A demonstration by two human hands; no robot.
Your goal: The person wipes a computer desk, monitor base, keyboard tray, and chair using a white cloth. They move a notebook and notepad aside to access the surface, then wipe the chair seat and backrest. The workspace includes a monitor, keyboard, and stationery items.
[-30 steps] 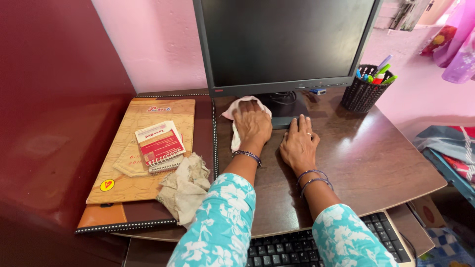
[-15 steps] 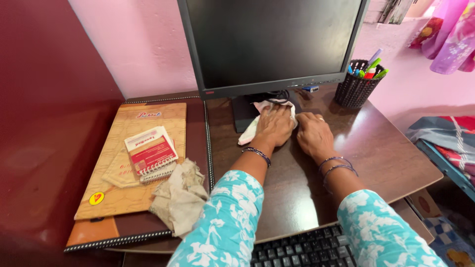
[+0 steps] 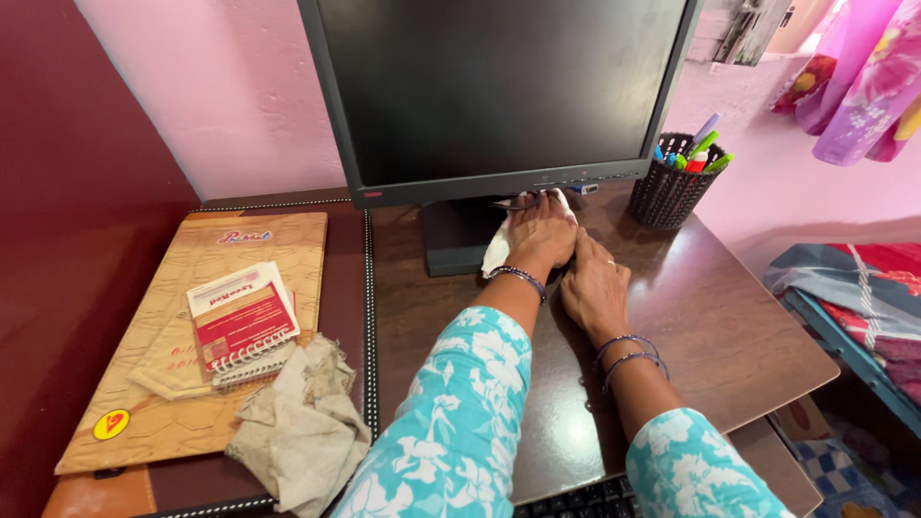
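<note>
- Left hand (image 3: 543,230) presses its grip flat on a pale cloth (image 3: 497,251), fingers spread over the fabric rather than curled round it, so the cloth is pinned to the bench by the palm; whether any fold is pinched underneath is hidden.
- That cloth lies on the dark wooden bench (image 3: 729,326) just under the lower edge of the monitor (image 3: 499,91), beside the monitor's black base (image 3: 456,240), with a corner trailing out toward the wrist.
- Right hand (image 3: 595,283) lies open and empty, palm down on the bench just beside the left hand, holding nothing; it looks placed there as a prop for the forward lean.
- Both forearms reach out in turquoise floral sleeves, with bangles at each wrist.
- A black mesh pen holder (image 3: 667,197) with coloured pens stands near the monitor's right corner, apart from the hands.
- At the left, a tan folder (image 3: 173,384) rests on a darker pad, carrying a red spiral notebook (image 3: 240,326); a crumpled grey-beige rag (image 3: 297,427) sits at its lower edge, well apart from either hand.
- A keyboard (image 3: 585,501) edge shows on the tray below the bench front.
</note>
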